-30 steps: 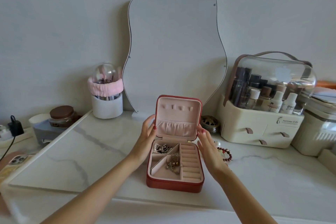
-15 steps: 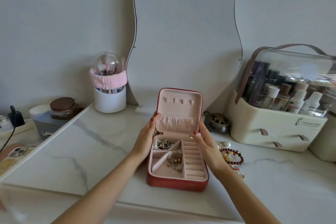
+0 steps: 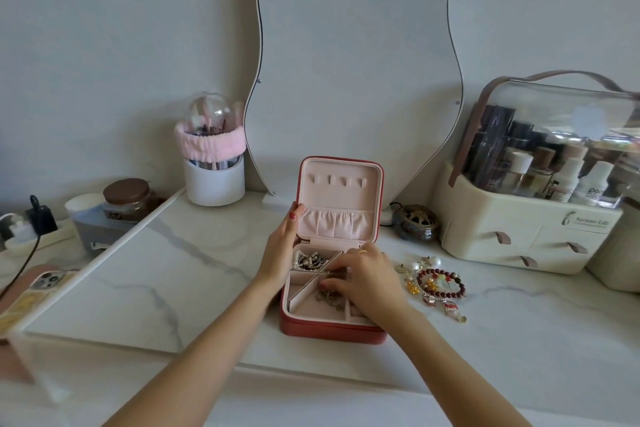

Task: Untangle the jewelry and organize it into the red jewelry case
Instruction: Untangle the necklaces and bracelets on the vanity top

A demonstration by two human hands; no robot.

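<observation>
A left hand point(image 3: 278, 253) steadied the red jewelry case point(image 3: 332, 329) with straight fingers while the right hand point(image 3: 369, 279), fingers curled, reached for tangled jewelry point(image 3: 327, 298) (grip unclear), best lifted slowly.

Looked like a dressing table in a home bedroom: white marble-patterned tabletop point(image 3: 145, 274) against a plain grey wall, wavy-edged frameless mirror point(image 3: 353, 73) leaning behind, cream plastic cosmetics organiser with clear lid point(image 3: 526, 218) packed with bottles, white brush cup wrapped in a pink fluffy headband point(image 3: 212, 163), and loose beaded bracelets and earrings point(image 3: 437, 284).
</observation>
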